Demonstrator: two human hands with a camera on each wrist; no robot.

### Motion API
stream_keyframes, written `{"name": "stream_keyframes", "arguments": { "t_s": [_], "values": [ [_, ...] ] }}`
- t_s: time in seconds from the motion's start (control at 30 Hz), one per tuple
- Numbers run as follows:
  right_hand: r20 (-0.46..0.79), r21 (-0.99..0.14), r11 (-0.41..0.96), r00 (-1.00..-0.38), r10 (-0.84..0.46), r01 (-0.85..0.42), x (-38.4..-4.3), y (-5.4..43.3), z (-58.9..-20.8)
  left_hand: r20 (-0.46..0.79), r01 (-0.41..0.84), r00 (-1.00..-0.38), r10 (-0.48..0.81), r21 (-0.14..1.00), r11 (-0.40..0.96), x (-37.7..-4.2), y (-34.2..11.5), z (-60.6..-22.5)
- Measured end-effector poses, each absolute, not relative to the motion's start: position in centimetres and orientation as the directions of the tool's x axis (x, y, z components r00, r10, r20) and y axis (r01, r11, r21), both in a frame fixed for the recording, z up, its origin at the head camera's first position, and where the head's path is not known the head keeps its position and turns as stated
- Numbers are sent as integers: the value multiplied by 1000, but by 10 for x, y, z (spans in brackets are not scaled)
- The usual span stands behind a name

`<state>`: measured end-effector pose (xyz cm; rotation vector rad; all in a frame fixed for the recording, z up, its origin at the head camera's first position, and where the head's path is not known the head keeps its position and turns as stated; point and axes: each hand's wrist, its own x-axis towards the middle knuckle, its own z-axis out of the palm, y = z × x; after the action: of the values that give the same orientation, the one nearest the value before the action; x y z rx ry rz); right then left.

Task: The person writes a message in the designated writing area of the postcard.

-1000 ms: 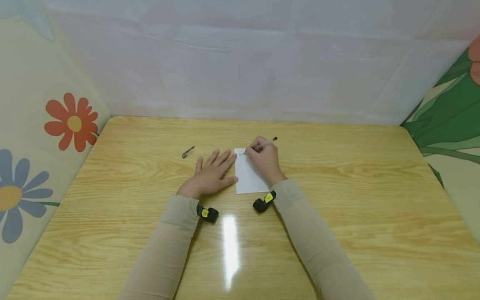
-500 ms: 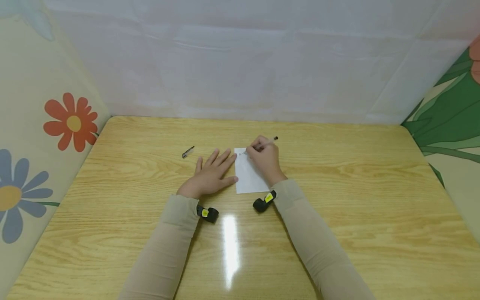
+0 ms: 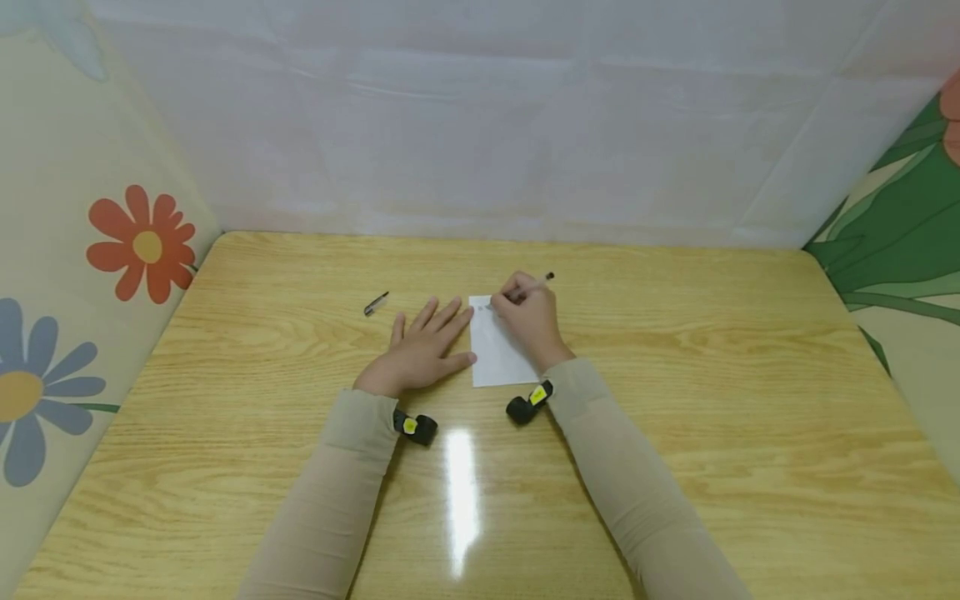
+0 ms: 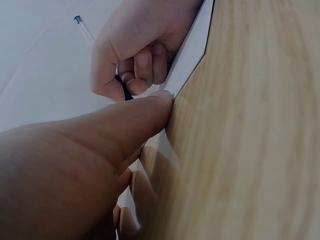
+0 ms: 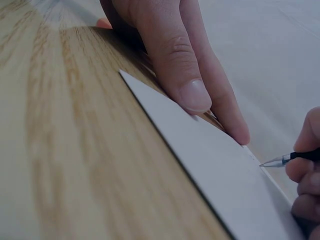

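A small white sheet of paper (image 3: 498, 354) lies on the wooden table, with a few tiny dark marks near its top left corner. My right hand (image 3: 531, 321) rests over its right side and pinches a pen (image 3: 534, 286) with a clear barrel and black grip. In the right wrist view the metal tip of the pen (image 5: 275, 162) meets the paper near its far edge. Fingers spread, my left hand (image 3: 420, 350) lies flat on the table, thumb and index fingertips on the paper's left edge. A pen cap (image 3: 377, 304) lies just beyond the left hand.
The wooden table (image 3: 712, 375) reaches back to a pale hanging sheet (image 3: 480, 125). Flower-patterned panels (image 3: 45, 208) stand along the left and right sides. Each wrist carries a small black camera, and a bright light reflection (image 3: 459, 500) shows between the forearms.
My right hand and the pen shift very slightly over the top of the paper. The left hand, the paper and the pen cap stay put.
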<state>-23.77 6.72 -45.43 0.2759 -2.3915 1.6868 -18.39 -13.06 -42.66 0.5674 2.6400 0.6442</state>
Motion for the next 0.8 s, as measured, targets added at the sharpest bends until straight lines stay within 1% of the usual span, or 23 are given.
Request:
{"name": "stream_keyframes", "arguments": {
  "t_s": [0.4,0.8],
  "values": [
    [263,-909,324,-964,-39,-262,-238,67,-456,-246,294,-852,462,506,811,-184,-130,-425],
    [255,-911,330,-967,-21,-248,-239,67,-454,-257,293,-855,451,479,827,-184,-130,-425]
  ]
}}
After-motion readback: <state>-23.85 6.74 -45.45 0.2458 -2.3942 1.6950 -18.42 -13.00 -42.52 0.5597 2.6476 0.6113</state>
